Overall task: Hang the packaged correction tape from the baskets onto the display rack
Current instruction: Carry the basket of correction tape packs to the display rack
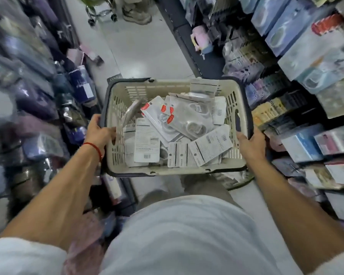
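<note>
A cream plastic basket with a dark rim hangs in front of me above the aisle floor. It is piled with several white packaged correction tapes, some face up with red labels, others showing barcoded backs. My left hand grips the basket's left rim, a red string on its wrist. On the opposite side my right hand grips the right rim beside the dark handle. The display rack on my right is hung with packaged goods.
I stand in a narrow shop aisle. Shelves of bagged goods line the left, boxed and hanging stationery the right. Far ahead on the pale floor are a wheeled cart and another person's shoes.
</note>
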Demonstrator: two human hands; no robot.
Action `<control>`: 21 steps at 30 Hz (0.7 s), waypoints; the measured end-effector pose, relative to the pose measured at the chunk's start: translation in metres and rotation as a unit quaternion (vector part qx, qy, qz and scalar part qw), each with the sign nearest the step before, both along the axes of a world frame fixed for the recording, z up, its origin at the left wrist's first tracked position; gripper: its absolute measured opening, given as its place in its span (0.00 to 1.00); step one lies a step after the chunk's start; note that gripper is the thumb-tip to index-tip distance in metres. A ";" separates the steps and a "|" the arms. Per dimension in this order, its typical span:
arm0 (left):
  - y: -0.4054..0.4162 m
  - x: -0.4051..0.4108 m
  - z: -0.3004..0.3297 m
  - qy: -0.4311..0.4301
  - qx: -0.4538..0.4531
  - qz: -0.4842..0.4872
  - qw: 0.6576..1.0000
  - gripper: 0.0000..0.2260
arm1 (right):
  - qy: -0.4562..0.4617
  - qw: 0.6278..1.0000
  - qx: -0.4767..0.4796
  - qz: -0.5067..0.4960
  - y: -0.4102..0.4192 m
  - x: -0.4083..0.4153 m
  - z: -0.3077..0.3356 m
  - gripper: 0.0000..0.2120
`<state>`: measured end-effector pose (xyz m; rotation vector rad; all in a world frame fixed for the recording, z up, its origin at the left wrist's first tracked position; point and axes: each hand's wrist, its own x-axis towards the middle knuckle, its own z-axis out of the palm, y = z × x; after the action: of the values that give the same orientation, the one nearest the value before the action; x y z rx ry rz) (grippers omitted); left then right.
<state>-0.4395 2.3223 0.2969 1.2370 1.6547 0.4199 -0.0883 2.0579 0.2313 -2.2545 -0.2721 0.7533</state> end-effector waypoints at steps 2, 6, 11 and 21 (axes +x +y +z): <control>0.037 0.023 0.002 -0.001 -0.005 -0.011 1.000 0.24 | -0.003 1.000 -0.001 -0.004 0.031 0.013 -0.003 0.26; 0.111 0.060 0.003 0.012 -0.028 -0.052 0.998 0.21 | -0.019 0.999 -0.010 -0.028 0.080 0.030 0.001 0.23; 0.206 0.111 -0.014 0.016 -0.037 -0.160 0.986 0.22 | -0.056 0.992 -0.021 -0.111 0.117 0.033 -0.001 0.18; 0.323 0.282 -0.019 0.055 -0.033 -0.360 0.931 0.17 | 0.014 0.945 -0.009 -0.326 0.146 0.037 -0.030 0.22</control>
<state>-0.1574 2.6458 0.2777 1.7242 1.1715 -0.1621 -0.0518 2.2043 0.2016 -2.1461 0.4827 0.4261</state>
